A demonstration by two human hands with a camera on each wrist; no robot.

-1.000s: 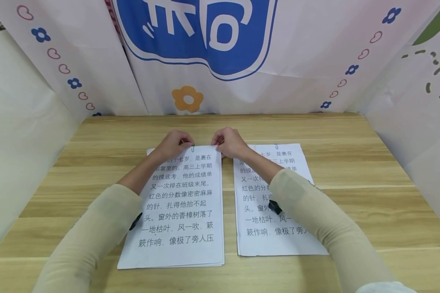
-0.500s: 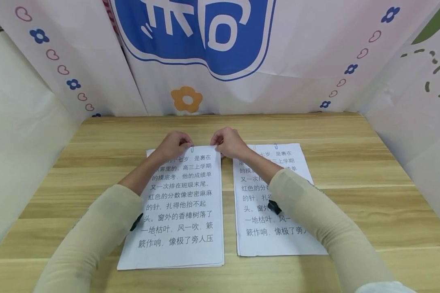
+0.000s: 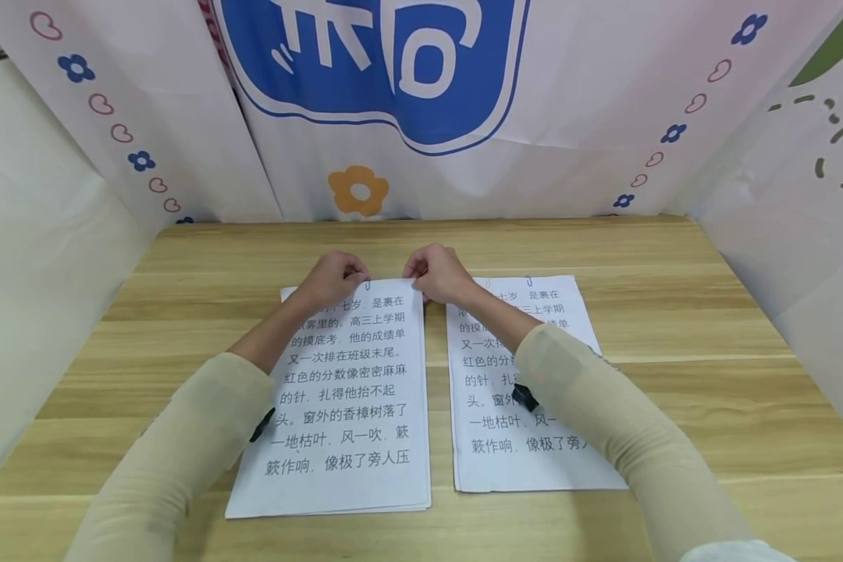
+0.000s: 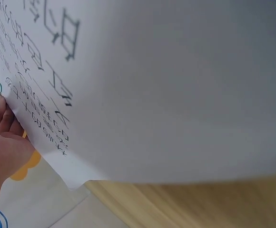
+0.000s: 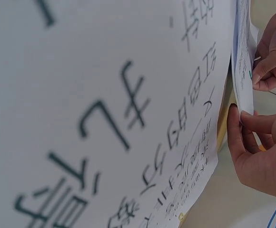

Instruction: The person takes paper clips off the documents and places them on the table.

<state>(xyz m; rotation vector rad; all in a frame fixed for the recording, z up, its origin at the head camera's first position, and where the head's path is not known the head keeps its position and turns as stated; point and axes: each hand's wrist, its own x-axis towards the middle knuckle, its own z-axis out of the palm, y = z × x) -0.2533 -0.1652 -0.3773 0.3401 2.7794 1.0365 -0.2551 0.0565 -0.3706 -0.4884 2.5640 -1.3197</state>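
White printed paper lies in a left stack (image 3: 347,402), left of centre in the head view, with a paper clip (image 3: 368,285) on its top edge. The left hand (image 3: 333,279) pinches that edge right by the clip, and the right hand (image 3: 437,273) pinches the top right corner; whether either holds another clip, I cannot tell. The step in hand looks like fastening the sheets along the top, and the next move probably calls for holding them flush, since the layers sit slightly uneven at the lower right corner. A right stack (image 3: 495,433), partly hidden by the right sleeve (image 3: 590,390), carries a blue clip (image 3: 529,281) and a paler clip (image 3: 488,282). Only a narrow strip of table (image 3: 441,437) separates the stacks; more wood shows above the hands, up to the backdrop (image 3: 569,172), and at the far left and right of the frame.
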